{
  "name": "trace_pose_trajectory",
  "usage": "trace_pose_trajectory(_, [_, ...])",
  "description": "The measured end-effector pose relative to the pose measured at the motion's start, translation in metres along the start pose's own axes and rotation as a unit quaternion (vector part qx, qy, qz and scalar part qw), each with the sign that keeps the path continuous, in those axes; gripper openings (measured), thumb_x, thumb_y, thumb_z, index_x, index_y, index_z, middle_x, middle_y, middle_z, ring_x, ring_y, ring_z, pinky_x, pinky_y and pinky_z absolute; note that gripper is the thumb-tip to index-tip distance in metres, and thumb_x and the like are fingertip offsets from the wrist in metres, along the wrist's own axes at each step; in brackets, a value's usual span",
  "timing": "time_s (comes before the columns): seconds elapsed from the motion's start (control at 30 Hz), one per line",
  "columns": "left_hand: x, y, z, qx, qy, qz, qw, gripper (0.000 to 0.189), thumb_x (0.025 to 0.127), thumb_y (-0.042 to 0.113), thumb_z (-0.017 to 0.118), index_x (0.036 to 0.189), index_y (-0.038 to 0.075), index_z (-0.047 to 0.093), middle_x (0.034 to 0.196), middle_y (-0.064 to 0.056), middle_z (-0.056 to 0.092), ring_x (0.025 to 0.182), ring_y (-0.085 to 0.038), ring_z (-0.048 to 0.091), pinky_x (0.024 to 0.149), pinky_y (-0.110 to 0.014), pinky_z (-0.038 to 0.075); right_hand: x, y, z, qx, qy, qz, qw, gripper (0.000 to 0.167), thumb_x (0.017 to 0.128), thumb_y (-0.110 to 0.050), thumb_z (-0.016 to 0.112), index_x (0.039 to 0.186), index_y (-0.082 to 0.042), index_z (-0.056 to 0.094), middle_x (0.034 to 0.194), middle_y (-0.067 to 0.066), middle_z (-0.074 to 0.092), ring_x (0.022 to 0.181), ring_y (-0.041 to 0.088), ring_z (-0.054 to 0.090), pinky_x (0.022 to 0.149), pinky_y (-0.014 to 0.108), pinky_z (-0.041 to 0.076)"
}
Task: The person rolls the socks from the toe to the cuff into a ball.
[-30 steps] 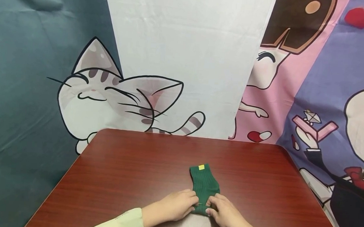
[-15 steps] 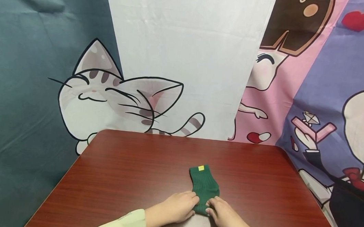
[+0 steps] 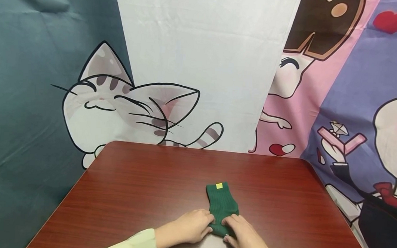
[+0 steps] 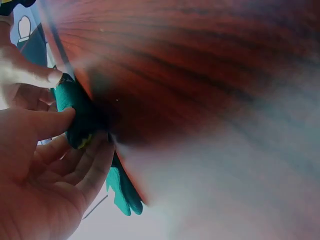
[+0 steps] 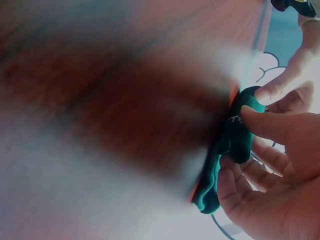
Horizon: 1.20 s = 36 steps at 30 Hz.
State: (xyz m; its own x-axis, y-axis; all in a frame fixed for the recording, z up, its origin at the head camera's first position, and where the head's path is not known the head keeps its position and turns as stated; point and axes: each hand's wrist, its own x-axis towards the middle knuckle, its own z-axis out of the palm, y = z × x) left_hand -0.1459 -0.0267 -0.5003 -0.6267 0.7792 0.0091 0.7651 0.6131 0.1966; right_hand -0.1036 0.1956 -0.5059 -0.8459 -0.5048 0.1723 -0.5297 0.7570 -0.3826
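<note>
A dark green ribbed sock (image 3: 222, 200) lies on the reddish-brown table, its far end marked by a small yellow tag (image 3: 219, 185). The near end is folded into a thick roll, which both wrist views show from the side. My left hand (image 3: 193, 225) grips the roll's left end, with the thumb on the near face of the rolled sock (image 4: 75, 105) and fingers curled beside it. At the right end, my right hand (image 3: 246, 237) holds the sock between thumb and fingers. White lettering shows on the roll (image 5: 237, 130) in the right wrist view. The hands cover parts of it.
The wooden table (image 3: 141, 181) extends past the sock on both sides to a rounded far edge. Behind it hangs a printed cloth backdrop (image 3: 202, 56) with a cartoon cat. A pale green sleeve (image 3: 135, 242) covers the left forearm.
The sock's far end has come slightly toward me. The near fold has been turned over further, and my right hand's thumb and fingers have spread wider around it.
</note>
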Motion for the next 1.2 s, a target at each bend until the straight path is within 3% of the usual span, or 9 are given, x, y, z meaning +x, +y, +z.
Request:
trace_pose_trajectory(0.2, [-0.001,0.001,-0.004,-0.008,-0.011,-0.009,0.9999,0.017,0.099,0.03,0.065,0.111,0.018,0.072,0.103,0.009,0.069,0.1,-0.003,0.065,0.086,-0.023,0.054,-0.002,0.003,0.004,-0.006,0.019,-0.025,0.9995,0.034,0.077,-0.018,0.087,0.102,-0.019,0.064,0.098,-0.014,0.058,0.093,0.006,0.055,0.078,0.033,0.052])
trace_pose_trajectory(0.47, [-0.001,-0.001,-0.002,-0.034,-0.003,-0.027,0.9991,0.019,0.1,0.028,0.064,0.112,0.017,0.074,0.103,0.01,0.068,0.099,-0.002,0.064,0.085,-0.024,0.054,0.001,0.006,0.003,0.014,0.017,-0.023,0.9995,0.016,0.087,-0.02,0.079,0.1,-0.017,0.069,0.096,-0.01,0.066,0.092,0.009,0.062,0.077,0.033,0.055])
trace_pose_trajectory(0.7, [-0.002,-0.001,-0.002,0.004,0.022,-0.025,0.9994,0.017,0.098,0.028,0.066,0.109,0.02,0.076,0.092,0.011,0.057,0.087,-0.001,0.057,0.075,-0.02,0.05,0.005,0.009,0.0,0.045,-0.003,0.018,0.9988,0.012,0.09,-0.021,0.075,0.1,-0.015,0.074,0.096,-0.008,0.07,0.092,0.015,0.068,0.079,0.039,0.057])
trace_pose_trajectory(0.93, [-0.001,-0.004,-0.003,-0.046,0.028,-0.013,0.9985,0.014,0.097,0.021,0.068,0.111,0.021,0.068,0.101,0.01,0.066,0.094,-0.002,0.063,0.077,-0.02,0.053,0.006,0.011,-0.004,0.085,-0.034,0.058,0.9941,0.013,0.092,-0.024,0.073,0.101,-0.015,0.075,0.093,-0.012,0.058,0.085,0.004,0.056,0.073,0.03,0.051])
trace_pose_trajectory(1.0, [-0.001,-0.004,-0.002,-0.033,0.039,-0.002,0.9987,0.014,0.097,0.021,0.068,0.111,0.022,0.066,0.101,0.01,0.065,0.093,-0.002,0.061,0.077,-0.019,0.052,0.006,0.011,-0.004,0.091,-0.038,0.067,0.9929,0.013,0.093,-0.024,0.072,0.102,-0.014,0.075,0.093,-0.013,0.057,0.085,0.005,0.056,0.072,0.029,0.051])
trace_pose_trajectory(1.2, [0.0,-0.001,0.0,0.077,0.058,0.036,0.9947,0.013,0.096,0.032,0.069,0.102,0.022,0.064,0.096,0.011,0.058,0.09,-0.004,0.054,0.075,-0.019,0.05,0.009,0.009,-0.003,0.08,-0.048,0.085,0.992,0.011,0.093,-0.022,0.072,0.101,-0.014,0.074,0.097,-0.011,0.066,0.095,0.019,0.066,0.081,0.041,0.055])
